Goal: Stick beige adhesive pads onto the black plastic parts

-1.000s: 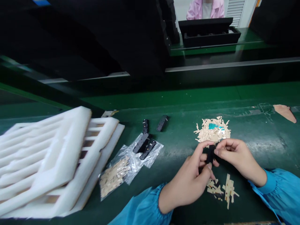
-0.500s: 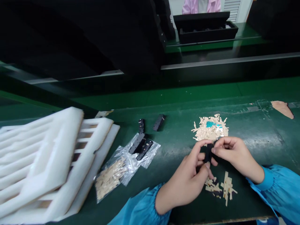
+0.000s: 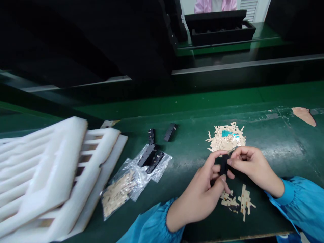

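Note:
My left hand (image 3: 202, 194) and my right hand (image 3: 249, 165) meet over the green bench, both pinched on one small black part (image 3: 223, 164) held upright between their fingertips. Just behind the hands lies a heap of beige strips (image 3: 226, 138) with a bit of teal film in it. A smaller scatter of beige strips (image 3: 239, 200) lies under my wrists. Both sleeves are blue.
Stacked white foam trays (image 3: 50, 179) fill the left. Clear plastic bags (image 3: 136, 175) hold beige strips and black parts; two loose black parts (image 3: 170, 131) lie behind them. A black tray (image 3: 219, 28) stands across the line, with a person in pink behind it. Torn tape (image 3: 303, 114) is at far right.
The view has drifted slightly, so everything sits a little left and higher. Both hands stay pinched on the black part with only small finger movements.

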{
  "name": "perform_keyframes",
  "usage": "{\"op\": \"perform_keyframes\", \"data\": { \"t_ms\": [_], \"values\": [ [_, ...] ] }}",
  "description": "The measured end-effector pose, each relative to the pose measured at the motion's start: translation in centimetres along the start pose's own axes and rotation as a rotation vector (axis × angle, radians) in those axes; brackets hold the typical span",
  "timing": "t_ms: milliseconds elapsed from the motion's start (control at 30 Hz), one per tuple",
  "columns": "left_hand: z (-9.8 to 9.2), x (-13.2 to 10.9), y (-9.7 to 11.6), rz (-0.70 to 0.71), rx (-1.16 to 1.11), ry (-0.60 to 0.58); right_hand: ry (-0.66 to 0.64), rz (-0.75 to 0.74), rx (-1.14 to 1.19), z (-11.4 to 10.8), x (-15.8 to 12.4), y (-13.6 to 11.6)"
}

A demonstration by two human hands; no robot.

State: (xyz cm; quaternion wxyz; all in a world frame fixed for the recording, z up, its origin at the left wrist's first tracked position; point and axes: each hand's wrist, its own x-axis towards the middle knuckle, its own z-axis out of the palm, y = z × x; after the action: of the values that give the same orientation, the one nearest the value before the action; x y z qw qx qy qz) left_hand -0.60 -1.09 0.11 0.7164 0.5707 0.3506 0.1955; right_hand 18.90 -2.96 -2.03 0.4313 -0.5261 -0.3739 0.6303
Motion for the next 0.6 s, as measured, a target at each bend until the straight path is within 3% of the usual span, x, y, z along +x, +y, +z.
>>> {"op": "perform_keyframes", "data": {
  "t_ms": [133, 333, 600],
  "values": [
    [-0.25, 0.14, 0.25, -0.055, -0.092, -0.011, 0.030, -0.050, -0.042, -0.24, 0.06, -0.12],
    [-0.28, 0.22, 0.39, -0.081, -0.146, -0.011, -0.150, -0.010, 0.030, 0.00, -0.04, -0.40],
    [-0.08, 0.12, 0.41, -0.081, -0.125, -0.008, -0.158, 0.000, 0.073, 0.18, -0.04, -0.28]
  ]
}}
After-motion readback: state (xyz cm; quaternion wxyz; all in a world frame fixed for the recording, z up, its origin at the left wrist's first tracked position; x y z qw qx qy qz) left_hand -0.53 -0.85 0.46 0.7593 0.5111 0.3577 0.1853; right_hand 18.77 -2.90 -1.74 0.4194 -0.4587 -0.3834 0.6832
